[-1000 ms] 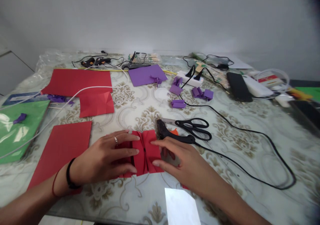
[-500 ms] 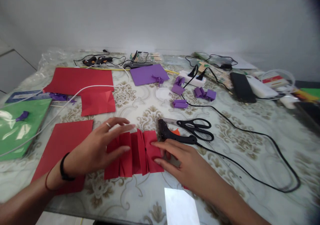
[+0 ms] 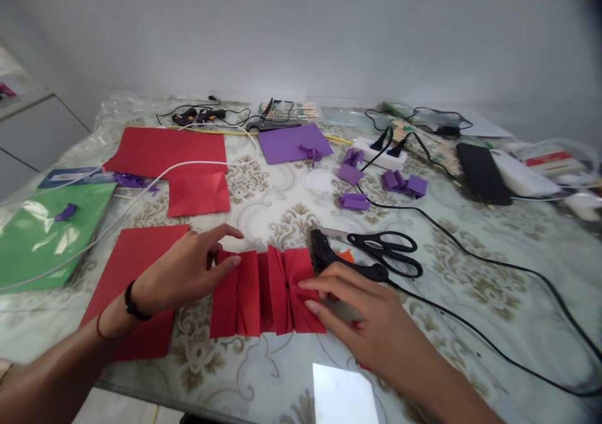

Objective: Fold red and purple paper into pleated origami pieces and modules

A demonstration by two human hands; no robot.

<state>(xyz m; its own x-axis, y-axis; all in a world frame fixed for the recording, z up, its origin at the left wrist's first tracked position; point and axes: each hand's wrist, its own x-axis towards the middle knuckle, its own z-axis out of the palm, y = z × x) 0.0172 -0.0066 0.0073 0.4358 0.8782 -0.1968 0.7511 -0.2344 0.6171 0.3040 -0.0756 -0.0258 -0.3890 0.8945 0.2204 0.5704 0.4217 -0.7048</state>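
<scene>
A red paper folded into accordion pleats [image 3: 263,293] lies on the table in front of me, spread out. My left hand [image 3: 185,272] pinches its left edge between thumb and fingers, the index finger stretched out above it. My right hand [image 3: 357,314] lies with flat, spread fingers on the right end of the pleats. A black hot glue gun [image 3: 338,261] and black scissors [image 3: 385,251] lie just right of the paper, close to my right fingers.
Flat red sheets [image 3: 136,286] [image 3: 174,151] lie to the left, a green sheet [image 3: 42,233] further left. Purple paper [image 3: 294,143] and small purple folded pieces [image 3: 355,201] sit behind. Black cables [image 3: 470,254], a power strip [image 3: 379,154] and a phone [image 3: 482,173] crowd the right side.
The pleated red paper was pressed together under both hands; my left hand has moved left, drawing the pleats open. The right hand stays on the right end.
</scene>
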